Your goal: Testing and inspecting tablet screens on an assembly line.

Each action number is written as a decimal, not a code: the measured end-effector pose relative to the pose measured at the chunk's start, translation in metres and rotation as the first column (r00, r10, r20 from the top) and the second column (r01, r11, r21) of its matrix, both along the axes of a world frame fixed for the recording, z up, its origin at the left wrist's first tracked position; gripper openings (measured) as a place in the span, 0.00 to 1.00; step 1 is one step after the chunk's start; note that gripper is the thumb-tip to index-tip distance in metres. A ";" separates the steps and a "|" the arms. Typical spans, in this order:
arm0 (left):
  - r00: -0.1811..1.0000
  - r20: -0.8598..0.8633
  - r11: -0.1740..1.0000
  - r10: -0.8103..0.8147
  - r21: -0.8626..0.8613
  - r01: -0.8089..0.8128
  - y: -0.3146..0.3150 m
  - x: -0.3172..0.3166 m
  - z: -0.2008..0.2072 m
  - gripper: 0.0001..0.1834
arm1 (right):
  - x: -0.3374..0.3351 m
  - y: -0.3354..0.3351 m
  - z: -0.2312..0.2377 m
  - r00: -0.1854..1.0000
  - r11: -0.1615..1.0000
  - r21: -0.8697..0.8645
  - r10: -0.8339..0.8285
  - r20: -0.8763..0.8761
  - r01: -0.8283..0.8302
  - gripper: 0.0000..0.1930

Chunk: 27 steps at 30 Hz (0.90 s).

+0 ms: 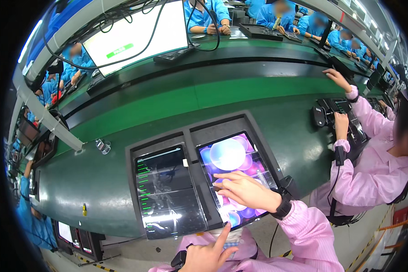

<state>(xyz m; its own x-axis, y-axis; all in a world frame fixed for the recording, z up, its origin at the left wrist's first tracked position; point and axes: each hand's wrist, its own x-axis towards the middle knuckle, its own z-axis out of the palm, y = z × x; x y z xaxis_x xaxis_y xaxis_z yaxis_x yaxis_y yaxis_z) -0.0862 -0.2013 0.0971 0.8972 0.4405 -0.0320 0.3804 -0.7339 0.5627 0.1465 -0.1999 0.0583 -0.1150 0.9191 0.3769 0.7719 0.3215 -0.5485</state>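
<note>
Two tablets lie side by side in a black foam-lined tray [189,140]. The right tablet [226,154] is lit with a picture of purple, pink and blue bubbles. My right hand [249,192] reaches across this screen with its fingers stretched out, holding nothing; whether the fingertips touch the glass I cannot tell. My left hand [206,258] is below it, index finger pointed at the screen's lower edge and thumb apart, with nothing held. The left tablet [167,190] shows a dark screen with a column of green text lines, and neither hand is on it.
A large monitor [136,36] stands at the back left. On the green bench [95,177] are a small clear-and-metal item [103,146] and a small yellow item [84,209]. A co-worker in pink [367,131] handles devices at right. Several people in blue sit across the line.
</note>
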 end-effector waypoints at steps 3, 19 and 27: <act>1.000 0.020 0.999 -0.005 0.043 0.005 -0.001 -0.006 -0.004 0.34 | 0.011 -0.011 0.001 0.997 0.997 -0.034 -0.073 0.038 0.075 0.11; 0.999 -0.033 1.000 -0.008 -0.017 0.008 0.005 0.006 -0.004 0.34 | -0.007 -0.182 -0.021 0.305 0.700 -0.351 -0.629 -0.715 0.622 0.12; 0.995 -0.055 0.996 0.080 -0.025 -0.081 0.008 0.014 0.005 0.31 | -0.039 -0.183 -0.051 0.155 0.669 -0.315 -0.545 -0.824 0.673 0.11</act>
